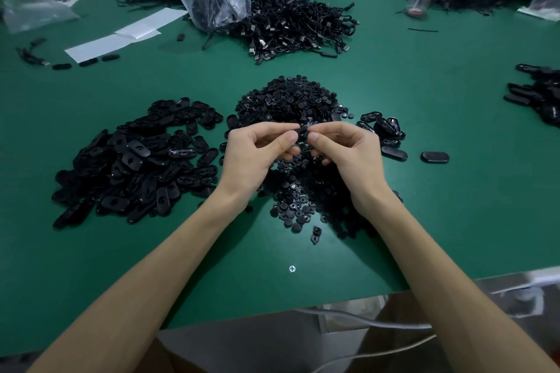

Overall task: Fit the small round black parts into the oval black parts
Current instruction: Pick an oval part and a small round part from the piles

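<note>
Both hands are meeting in the middle here. The left hand is pinching one end of an oval between thumb and forefinger, and the right hand is pinching the other end the same way. The other fingers of both hands are curling loosely underneath. I can't tell if a round is already sitting in the oval, since the fingertips are covering that spot.

My guess is the round is getting pressed in right now. To do it well, I'd be steadying the oval flat with the left thumb and pushing the round straight in with the right. If it goes in tilted, it's probably going to jam or pop out.

Both wrists are hovering just above the table, with the forearms angling in toward each other. The rounds are piling up just beyond and under the hands, so reaching for a refill is easy. The big heap of ovals is lying out past the left hand, and a few more are sitting just beyond the right one.
</note>
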### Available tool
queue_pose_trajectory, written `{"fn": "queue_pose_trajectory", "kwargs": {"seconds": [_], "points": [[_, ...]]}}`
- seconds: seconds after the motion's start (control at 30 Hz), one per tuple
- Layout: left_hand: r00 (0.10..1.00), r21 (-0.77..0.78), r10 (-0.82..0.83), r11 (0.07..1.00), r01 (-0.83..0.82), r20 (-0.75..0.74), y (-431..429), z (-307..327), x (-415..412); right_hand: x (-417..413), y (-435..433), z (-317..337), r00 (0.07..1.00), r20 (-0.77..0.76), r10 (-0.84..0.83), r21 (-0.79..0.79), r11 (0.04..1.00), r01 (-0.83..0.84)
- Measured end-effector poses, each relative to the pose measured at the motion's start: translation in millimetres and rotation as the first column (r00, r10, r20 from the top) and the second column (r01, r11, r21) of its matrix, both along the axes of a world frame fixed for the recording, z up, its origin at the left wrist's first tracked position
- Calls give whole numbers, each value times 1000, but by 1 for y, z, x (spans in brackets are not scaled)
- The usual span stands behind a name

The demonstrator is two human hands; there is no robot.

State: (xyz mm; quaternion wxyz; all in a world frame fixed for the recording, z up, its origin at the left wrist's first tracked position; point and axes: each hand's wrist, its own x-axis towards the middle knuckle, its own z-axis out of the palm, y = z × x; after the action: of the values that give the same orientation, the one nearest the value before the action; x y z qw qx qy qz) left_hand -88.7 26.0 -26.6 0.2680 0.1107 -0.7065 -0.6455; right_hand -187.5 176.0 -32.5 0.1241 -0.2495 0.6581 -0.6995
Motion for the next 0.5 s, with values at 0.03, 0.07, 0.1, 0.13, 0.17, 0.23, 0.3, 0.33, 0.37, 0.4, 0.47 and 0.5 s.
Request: {"fn": "queue_pose_trajectory", "kwargs": {"seconds": [0.03,0.07,0.1,0.13,0.17,0.23,0.3,0.33,0.37,0.4,0.47,0.5], "points": [[1000,-1,-1,1000,1,1,0,0,0,0,0,0,1000,-6,0,1,1000,0],[1000,-1,-4,1000,4,2,1,-1,0,1,0,0,1000,-15,-2,2,1000,2],[1000,-1,-8,1000,8,4,1,-1,0,1,-1,0,1000,-26,-4,2,1000,5],[1000,0,-14,1000,14,5,2,-1,0,1,-1,0,999,-38,-9,4,1000,9],[1000,4,-22,1000,22,5,3,-1,0,2,-1,0,998,-54,-14,8,1000,14],[999,19,-37,999,37,0,5,-1,0,3,-2,0,996,-89,-26,28,999,29],[999,35,-46,998,46,-5,5,-1,1,3,-2,1,993,-111,-45,46,998,51],[999,39,-50,998,50,-8,6,0,1,3,-2,1,991,-118,-55,55,997,62],[998,43,-54,998,55,-11,6,0,1,4,-2,1,990,-127,-62,64,995,70],[998,46,-58,997,59,-14,6,0,1,4,-2,2,988,-139,-67,70,995,77],[998,45,-59,997,59,-16,8,0,1,5,-1,2,981,-175,-78,76,993,92],[998,42,-55,998,56,-15,8,0,1,6,-1,3,977,-196,-85,81,991,102]]}}
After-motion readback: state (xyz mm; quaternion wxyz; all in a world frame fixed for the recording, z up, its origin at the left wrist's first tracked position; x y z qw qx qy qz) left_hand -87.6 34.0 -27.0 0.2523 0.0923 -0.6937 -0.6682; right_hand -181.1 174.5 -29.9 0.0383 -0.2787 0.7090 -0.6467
